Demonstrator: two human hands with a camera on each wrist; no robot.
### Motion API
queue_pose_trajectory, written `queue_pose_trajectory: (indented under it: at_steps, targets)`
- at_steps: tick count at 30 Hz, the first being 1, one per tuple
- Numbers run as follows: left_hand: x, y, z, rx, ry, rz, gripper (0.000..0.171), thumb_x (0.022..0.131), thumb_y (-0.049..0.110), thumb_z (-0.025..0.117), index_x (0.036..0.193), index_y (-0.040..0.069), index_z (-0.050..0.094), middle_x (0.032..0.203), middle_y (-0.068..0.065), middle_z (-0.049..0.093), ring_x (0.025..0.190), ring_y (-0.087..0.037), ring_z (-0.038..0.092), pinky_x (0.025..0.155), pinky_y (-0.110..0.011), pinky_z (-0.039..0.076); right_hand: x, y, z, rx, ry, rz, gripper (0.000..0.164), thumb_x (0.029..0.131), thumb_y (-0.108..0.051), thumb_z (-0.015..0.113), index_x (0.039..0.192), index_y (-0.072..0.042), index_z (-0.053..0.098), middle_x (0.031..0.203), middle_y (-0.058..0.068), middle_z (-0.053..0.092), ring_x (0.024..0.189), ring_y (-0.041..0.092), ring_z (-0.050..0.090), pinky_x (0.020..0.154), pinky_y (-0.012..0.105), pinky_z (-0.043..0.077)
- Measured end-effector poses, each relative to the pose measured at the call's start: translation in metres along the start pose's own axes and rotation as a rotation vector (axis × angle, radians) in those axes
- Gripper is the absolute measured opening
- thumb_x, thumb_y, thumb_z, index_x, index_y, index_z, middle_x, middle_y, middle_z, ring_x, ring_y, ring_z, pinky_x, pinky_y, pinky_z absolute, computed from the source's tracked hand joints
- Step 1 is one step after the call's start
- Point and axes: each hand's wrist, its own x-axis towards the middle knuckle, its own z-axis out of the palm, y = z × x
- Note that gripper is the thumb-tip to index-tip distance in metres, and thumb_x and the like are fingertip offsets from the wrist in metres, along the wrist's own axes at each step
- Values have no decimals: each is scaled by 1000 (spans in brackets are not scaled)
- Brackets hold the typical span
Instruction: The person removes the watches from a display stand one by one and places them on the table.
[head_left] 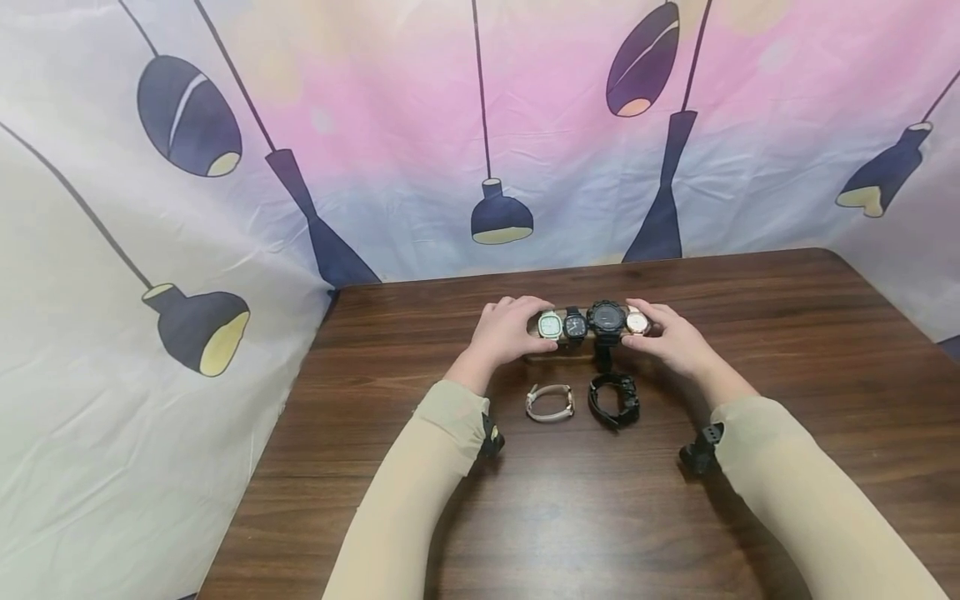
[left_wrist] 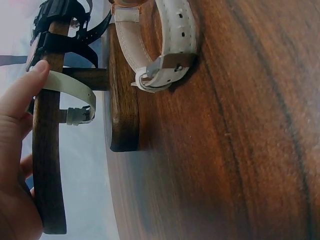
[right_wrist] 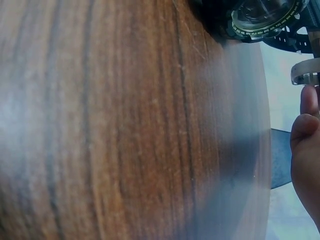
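Observation:
A dark wooden watch stand [left_wrist: 48, 155] carries several watches along its crossbar. My left hand [head_left: 510, 329] is at the bar's left end, thumb and fingers pinching the mint-green watch [head_left: 550, 325]. At the other end my right hand [head_left: 672, 340] pinches a white-strapped watch [head_left: 637, 322] with a rose-gold case. Between them sit a small black square watch [head_left: 575, 326] and a large black round watch [head_left: 606, 317]. The left wrist view shows the left thumb [left_wrist: 40, 70] right at the mint-green strap, with the other fingers partly hidden behind the bar.
On the table [head_left: 540, 517], in front of the stand, lie a watch with a white strap [head_left: 551, 417] on the left and a chunky black watch [head_left: 628, 402] on the right. A patterned cloth [head_left: 420, 125] hangs behind the table's far edge.

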Motion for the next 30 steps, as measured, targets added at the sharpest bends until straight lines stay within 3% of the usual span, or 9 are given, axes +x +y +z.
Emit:
queue_pose_trajectory:
  at_steps: [17,30]
  targets:
    - [-2,-1,1,33,8,30,61,79,52,69,133,30,52,133,9,51,115,-18,46,90,-40,35,-1,0,0,8,-3,3,73,88,-38,65,147,-12,32,136,22,36,105,33,51,88,48,37]
    - [0,-1,0,112,31,63,60,78,53,68,131,29,53,129,9,54,109,-17,48,86,-37,38,0,0,0,-13,-6,-2,73,88,-39,64,147,-13,32,139,22,34,106,34,51,89,49,38]
